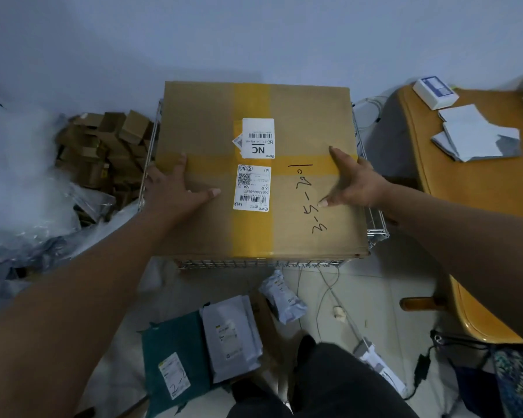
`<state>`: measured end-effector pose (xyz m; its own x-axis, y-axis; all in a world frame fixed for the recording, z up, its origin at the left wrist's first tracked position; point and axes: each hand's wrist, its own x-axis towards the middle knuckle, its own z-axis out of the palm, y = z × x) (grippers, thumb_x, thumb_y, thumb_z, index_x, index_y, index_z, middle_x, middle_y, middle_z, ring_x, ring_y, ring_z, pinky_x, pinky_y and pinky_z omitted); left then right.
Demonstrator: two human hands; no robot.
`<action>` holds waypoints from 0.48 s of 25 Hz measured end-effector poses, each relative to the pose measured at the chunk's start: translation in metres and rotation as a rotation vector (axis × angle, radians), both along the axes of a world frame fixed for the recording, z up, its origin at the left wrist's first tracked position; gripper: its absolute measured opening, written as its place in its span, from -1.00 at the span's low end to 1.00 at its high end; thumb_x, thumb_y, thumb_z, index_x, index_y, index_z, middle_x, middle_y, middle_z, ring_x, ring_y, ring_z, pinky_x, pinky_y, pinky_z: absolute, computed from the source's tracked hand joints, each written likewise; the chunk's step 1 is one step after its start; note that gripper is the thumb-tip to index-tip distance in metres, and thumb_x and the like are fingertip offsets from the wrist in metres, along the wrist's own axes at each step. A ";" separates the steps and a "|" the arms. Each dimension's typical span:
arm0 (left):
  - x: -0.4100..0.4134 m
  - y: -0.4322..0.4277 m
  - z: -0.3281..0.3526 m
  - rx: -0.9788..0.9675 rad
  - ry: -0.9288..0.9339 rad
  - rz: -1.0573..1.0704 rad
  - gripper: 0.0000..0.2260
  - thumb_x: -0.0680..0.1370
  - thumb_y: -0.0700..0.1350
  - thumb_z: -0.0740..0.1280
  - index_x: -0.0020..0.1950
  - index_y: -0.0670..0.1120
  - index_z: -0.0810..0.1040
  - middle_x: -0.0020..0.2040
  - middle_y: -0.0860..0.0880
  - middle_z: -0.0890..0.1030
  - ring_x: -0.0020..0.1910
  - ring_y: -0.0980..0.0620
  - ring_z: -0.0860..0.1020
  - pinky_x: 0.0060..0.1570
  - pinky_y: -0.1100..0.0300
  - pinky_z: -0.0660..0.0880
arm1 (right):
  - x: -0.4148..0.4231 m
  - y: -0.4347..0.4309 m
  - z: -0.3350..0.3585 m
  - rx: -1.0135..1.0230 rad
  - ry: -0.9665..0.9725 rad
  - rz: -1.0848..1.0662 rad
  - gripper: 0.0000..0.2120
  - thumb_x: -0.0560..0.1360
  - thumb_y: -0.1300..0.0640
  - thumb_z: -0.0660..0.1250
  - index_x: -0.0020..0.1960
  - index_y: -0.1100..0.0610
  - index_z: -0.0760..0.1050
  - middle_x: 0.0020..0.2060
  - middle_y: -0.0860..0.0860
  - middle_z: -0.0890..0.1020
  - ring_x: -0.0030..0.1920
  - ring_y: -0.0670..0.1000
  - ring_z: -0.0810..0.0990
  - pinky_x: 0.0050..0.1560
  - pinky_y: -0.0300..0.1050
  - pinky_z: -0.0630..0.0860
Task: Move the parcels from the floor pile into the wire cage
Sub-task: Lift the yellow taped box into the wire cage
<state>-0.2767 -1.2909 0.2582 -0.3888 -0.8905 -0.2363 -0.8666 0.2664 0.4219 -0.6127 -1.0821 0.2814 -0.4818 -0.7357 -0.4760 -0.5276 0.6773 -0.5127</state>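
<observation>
While both palms lie flat on its top, fingers spread straight and gripping nothing, the cardboard box (302,122) sits across the wire cage (376,226) rim. Left hand (169,188) is by its left edge, right hand (354,182) by its right. Matte brown board, glossy yellow tape cross, white labels between my hands, print upside down to me. Top near-square, long axis unclear. Teal mailer (175,351) and grey mailer (230,336) lie on pale floor tiles (375,297), nearer me than my fingers.

box (302,206) on wire cage (375,227); mailers (230,336) on floor before it.
</observation>
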 end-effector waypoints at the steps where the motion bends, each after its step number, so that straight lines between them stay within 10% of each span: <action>1: -0.004 -0.007 0.001 -0.006 -0.003 -0.023 0.07 0.25 0.57 0.34 0.63 0.26 -0.07 0.60 -0.26 -0.14 0.55 -0.43 0.00 0.49 -0.36 0.11 | -0.003 -0.003 0.001 -0.007 0.015 -0.004 0.27 0.22 -0.06 0.70 0.61 -0.34 -0.13 0.62 0.12 -0.10 0.59 0.34 -0.02 0.59 0.28 0.04; 12: -0.097 -0.083 -0.042 0.022 0.018 -0.038 0.00 0.32 0.50 0.40 0.62 0.26 0.01 0.60 -0.22 -0.11 0.56 -0.41 0.03 0.51 -0.31 0.13 | -0.105 -0.083 -0.043 0.018 0.038 0.007 0.30 0.16 -0.16 0.70 0.62 -0.31 -0.11 0.61 0.12 -0.05 0.59 0.32 0.01 0.56 0.24 0.05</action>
<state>-0.3739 -1.3736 0.2157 -0.4263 -0.8700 -0.2479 -0.8483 0.2893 0.4434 -0.7181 -1.1650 0.2387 -0.4944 -0.7310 -0.4702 -0.5516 0.6820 -0.4803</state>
